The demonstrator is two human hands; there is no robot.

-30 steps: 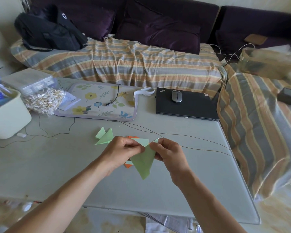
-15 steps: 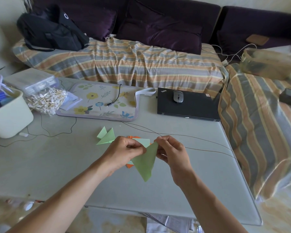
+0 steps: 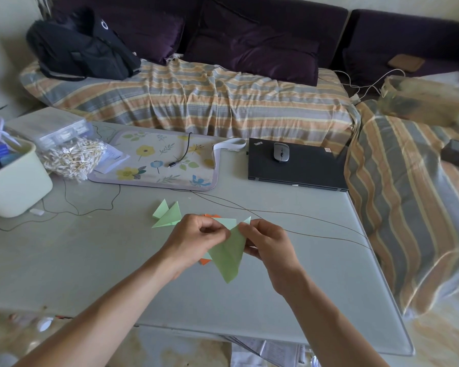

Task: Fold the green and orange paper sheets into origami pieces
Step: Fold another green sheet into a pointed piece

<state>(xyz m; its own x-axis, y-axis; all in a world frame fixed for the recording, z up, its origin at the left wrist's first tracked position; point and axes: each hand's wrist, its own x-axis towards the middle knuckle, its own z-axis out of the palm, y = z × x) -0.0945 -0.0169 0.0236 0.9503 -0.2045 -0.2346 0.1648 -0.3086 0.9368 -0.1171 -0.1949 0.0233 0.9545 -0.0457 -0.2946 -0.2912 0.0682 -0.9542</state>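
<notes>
Cream plastic, a tub sits at the far left of the table, with a bag of small pale sticks and a floral mat to its right. Nearer the middle lies a finished green folded piece, just left of the hands. The left hand pinches the upper left edge of a green paper sheet, folded to a long triangle whose tip points toward the near edge; it is held above the table. Under it an orange sheet shows only as slivers. The right hand pinches the same green sheet at its upper right edge. Far right, a closed black laptop carries a mouse.

The paper looks very light, thin and limp unless creased, and it would likely tear or crumple under a hard squeeze. It is best held at edges and corners with fingertips, close to the fold line.
</notes>
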